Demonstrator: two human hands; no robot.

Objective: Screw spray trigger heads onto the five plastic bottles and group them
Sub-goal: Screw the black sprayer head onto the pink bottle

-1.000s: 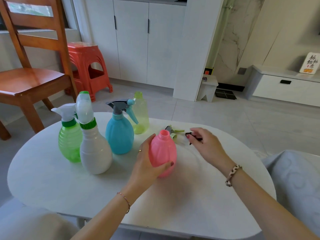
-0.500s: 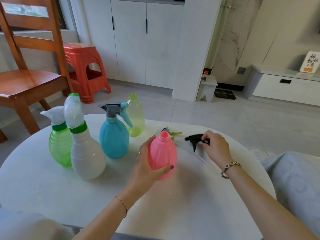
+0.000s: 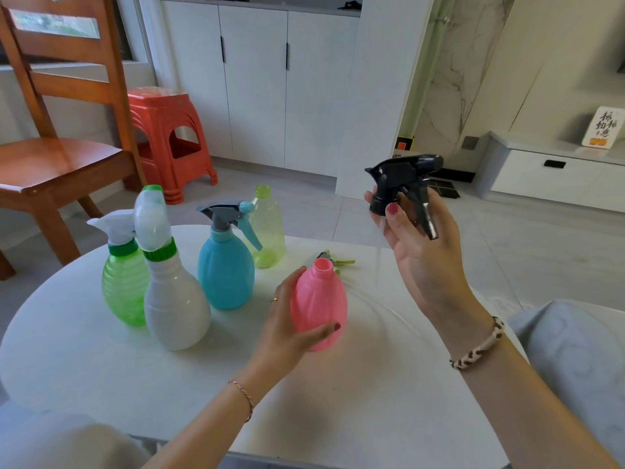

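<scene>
My left hand grips an open-necked pink bottle standing near the middle of the white table. My right hand holds a black spray trigger head in the air, up and to the right of the pink bottle, with its clear tube hanging down. At the left stand a green bottle, a white bottle and a blue bottle, each with a trigger head on. A yellow-green bottle without a head stands behind the blue one. Another trigger head lies behind the pink bottle.
A wooden chair and a red plastic stool stand beyond the table's left side. White cabinets line the far wall. A grey cushion sits at the table's right edge.
My right hand picked the black trigger head up off the table and raised it into the air. My left hand stayed on the pink bottle.
</scene>
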